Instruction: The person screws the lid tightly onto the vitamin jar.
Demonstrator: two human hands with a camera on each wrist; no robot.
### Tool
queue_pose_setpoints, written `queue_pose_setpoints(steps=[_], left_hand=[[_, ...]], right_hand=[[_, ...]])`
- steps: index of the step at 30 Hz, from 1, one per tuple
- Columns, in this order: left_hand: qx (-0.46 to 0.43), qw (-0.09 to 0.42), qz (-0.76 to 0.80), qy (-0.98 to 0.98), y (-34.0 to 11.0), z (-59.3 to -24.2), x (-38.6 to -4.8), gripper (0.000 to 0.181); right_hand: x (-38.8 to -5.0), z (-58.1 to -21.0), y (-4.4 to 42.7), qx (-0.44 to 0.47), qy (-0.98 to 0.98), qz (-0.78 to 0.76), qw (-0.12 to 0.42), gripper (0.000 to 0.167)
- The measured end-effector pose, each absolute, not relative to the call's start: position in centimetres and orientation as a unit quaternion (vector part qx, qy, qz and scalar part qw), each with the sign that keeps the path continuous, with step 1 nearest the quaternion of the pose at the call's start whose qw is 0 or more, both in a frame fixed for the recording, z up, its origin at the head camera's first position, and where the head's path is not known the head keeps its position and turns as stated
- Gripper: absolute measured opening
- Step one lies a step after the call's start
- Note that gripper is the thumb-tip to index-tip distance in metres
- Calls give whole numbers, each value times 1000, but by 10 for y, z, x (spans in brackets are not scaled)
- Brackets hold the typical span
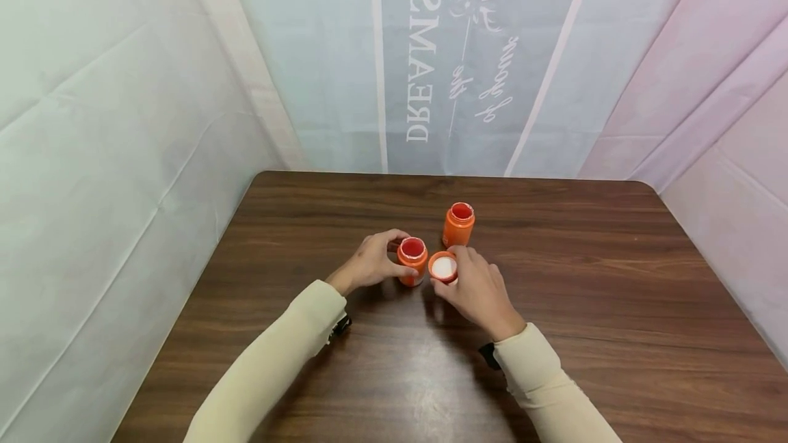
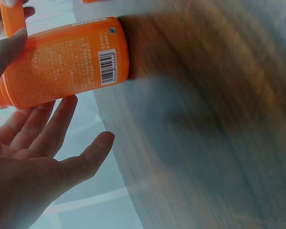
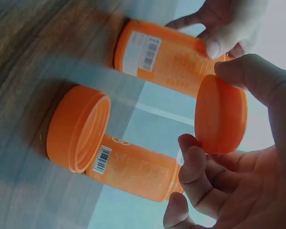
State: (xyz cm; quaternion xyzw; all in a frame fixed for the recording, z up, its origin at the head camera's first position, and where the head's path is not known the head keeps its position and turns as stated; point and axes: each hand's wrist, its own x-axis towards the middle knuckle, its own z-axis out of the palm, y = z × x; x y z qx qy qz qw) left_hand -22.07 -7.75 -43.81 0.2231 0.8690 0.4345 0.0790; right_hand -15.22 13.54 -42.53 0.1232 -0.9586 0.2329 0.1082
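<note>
My left hand (image 1: 369, 264) grips an uncapped orange bottle (image 1: 421, 266), which stands upright on the table with its red inside facing up. A barcode and small print show on this bottle (image 2: 66, 64) in the left wrist view. Just to its right, my right hand (image 1: 479, 289) pinches an orange cap (image 3: 220, 114) between thumb and fingers, its white inside upward in the head view. Behind that hand stands a second open orange bottle (image 1: 458, 227). Another orange cap (image 3: 76, 129) rests on the table near this second bottle, seen in the right wrist view.
The brown wood-grain table (image 1: 603, 258) has rounded far corners. Pale cloth hangs beyond its far edge, and the back cloth (image 1: 455, 87) carries mirrored lettering. Light cloth also hangs along the left and right sides.
</note>
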Motion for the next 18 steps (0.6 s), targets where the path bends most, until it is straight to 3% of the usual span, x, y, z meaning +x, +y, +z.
queue_pose_setpoints(steps=[10, 18], left_hand=[[243, 83, 438, 861, -78, -438, -209, 55], [253, 85, 447, 854, -77, -440, -205, 56]], right_hand=[[-152, -420, 136, 145, -949, 250, 128, 58], [-157, -417, 140, 191, -924, 319, 92, 61]])
